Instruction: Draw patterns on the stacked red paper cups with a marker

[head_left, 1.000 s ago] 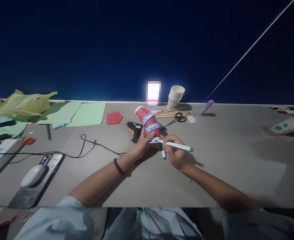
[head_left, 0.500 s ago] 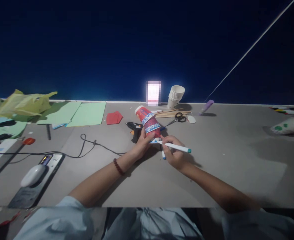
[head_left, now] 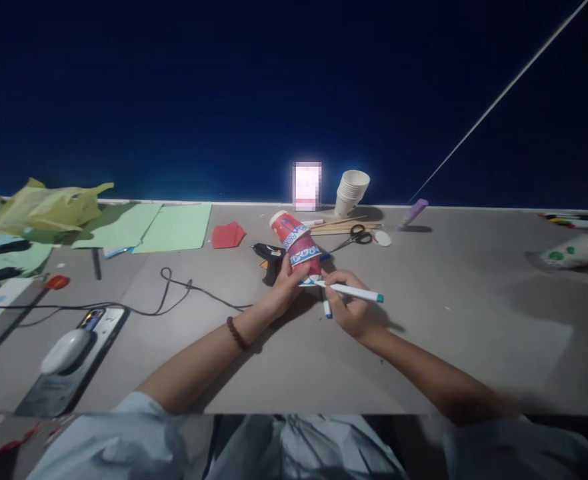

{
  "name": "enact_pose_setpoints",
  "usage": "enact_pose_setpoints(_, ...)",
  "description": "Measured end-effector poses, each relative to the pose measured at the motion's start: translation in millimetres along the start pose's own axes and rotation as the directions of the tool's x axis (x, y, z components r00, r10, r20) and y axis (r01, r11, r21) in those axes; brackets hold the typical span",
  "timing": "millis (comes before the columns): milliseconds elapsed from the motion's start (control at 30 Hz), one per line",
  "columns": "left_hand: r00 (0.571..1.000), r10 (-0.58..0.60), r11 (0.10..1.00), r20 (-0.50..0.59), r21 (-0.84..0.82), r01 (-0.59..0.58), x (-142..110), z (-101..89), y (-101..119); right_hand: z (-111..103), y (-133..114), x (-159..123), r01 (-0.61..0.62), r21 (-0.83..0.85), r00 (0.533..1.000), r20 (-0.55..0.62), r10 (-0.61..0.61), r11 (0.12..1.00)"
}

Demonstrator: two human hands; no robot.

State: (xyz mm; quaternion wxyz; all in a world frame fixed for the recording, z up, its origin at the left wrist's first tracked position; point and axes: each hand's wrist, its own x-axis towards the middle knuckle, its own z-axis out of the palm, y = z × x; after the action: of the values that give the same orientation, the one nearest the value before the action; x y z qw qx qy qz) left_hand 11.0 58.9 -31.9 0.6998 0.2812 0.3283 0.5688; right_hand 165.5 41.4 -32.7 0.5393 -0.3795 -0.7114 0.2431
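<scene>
- Bench [head_left: 424,360]: its back edge meets the blue wall [head_left: 199,100]; the front edge runs just before the person. Both hands work well inside these edges, with broad room to the right.
- Left hand [head_left: 285,288]: reaches inward from the left, fingers curled around the lower end of the red cups, thumb on the near side.
- Right hand [head_left: 351,310]: angled in from the right, fingers bent and pinching the marker.
- Phone [head_left: 44,395]: at the front edge, well left.
- Red cups [head_left: 300,245]: tilted, between glue gun and scissors.
- Glue gun [head_left: 273,267]: just left of the cups.
- Scissors [head_left: 358,237]: beyond the right hand.
- Marker [head_left: 357,291]: teal end rightward, tip at the lower cup.
</scene>
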Motion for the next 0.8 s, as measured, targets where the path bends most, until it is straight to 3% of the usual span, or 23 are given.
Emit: enact_pose_setpoints(800,1.000,-0.008,1.000,-0.014,-0.010,0.008,-0.2,-0.7,-0.2,-0.9,-3.2,1.6,-0.051,0.033,0.999,0.017,0.050,0.998)
